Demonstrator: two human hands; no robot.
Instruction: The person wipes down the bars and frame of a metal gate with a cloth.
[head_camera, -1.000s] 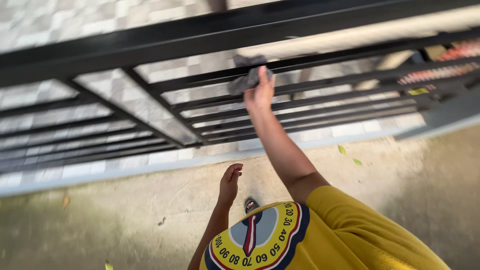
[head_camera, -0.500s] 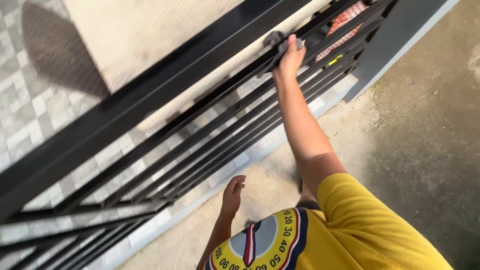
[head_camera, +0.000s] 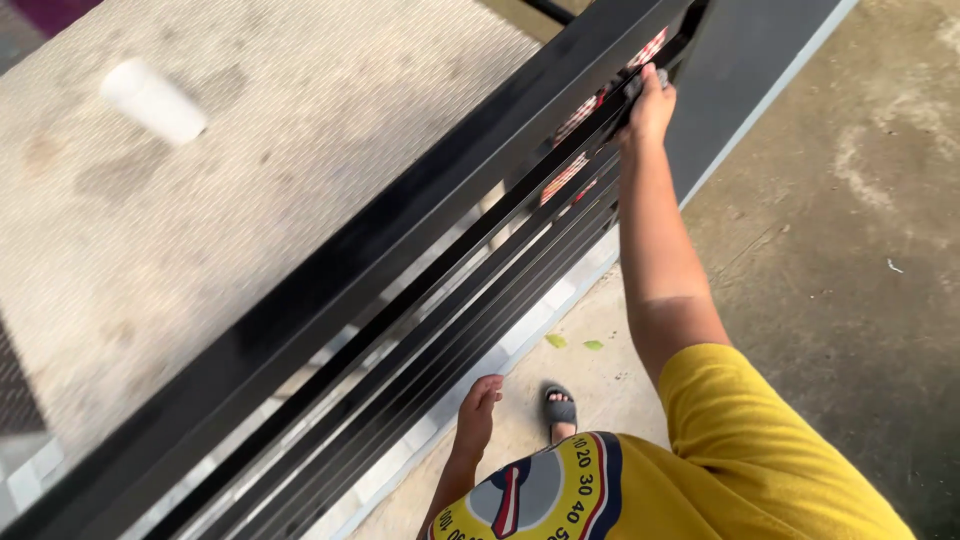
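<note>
Up at the far end of the railing (head_camera: 420, 270), my right hand (head_camera: 652, 102) is stretched out with the arm nearly straight, its fingers closed on a dark rag (head_camera: 634, 88) that presses against one of the upper black bars, close to where the railing meets the grey post (head_camera: 730, 70). Only a small part of the rag shows past my fingers. My left hand (head_camera: 477, 412) hangs loose at my side, fingers gently curled and holding nothing, just beside the lowest bars and well apart from the rag. Below it my foot in a dark sandal (head_camera: 559, 408) stands on the concrete floor (head_camera: 850, 250), with two small green leaves (head_camera: 572, 342) lying near the foot of the railing. Through the bars a red and white checked cloth (head_camera: 580, 150) shows, and beyond the top rail lies a pale surface with a white cylinder (head_camera: 152, 100) on it
</note>
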